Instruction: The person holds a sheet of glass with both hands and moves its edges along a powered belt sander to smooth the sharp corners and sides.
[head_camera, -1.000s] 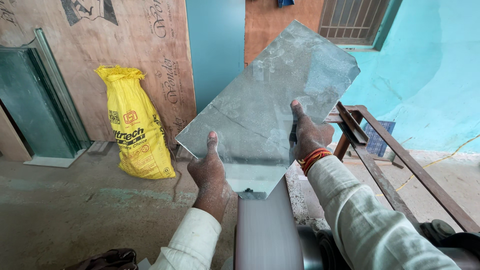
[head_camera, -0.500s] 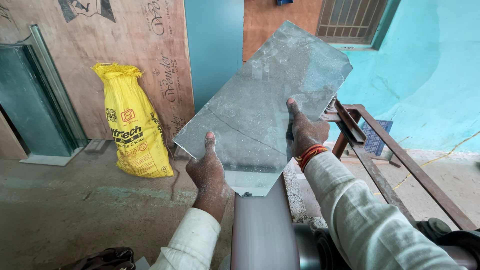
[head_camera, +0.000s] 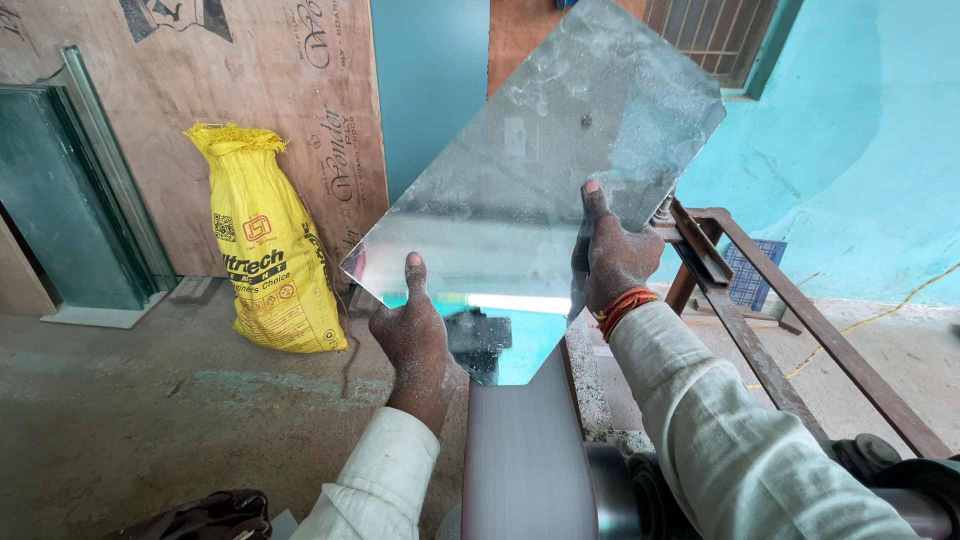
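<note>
left hand (head_camera: 415, 345) and right hand (head_camera: 612, 262) both grip dusty glass sheet (head_camera: 540, 170), fingers closed on lower edges. bottom corner below fingers meets grey sanding belt (head_camera: 520, 460). grinding looks underway; how much edge remains, cannot tell.

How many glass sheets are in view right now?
2. One dusty glass sheet is gripped by the left hand and right hand; a green-tinted glass sheet leans at the left wall. More may stand behind it.
</note>
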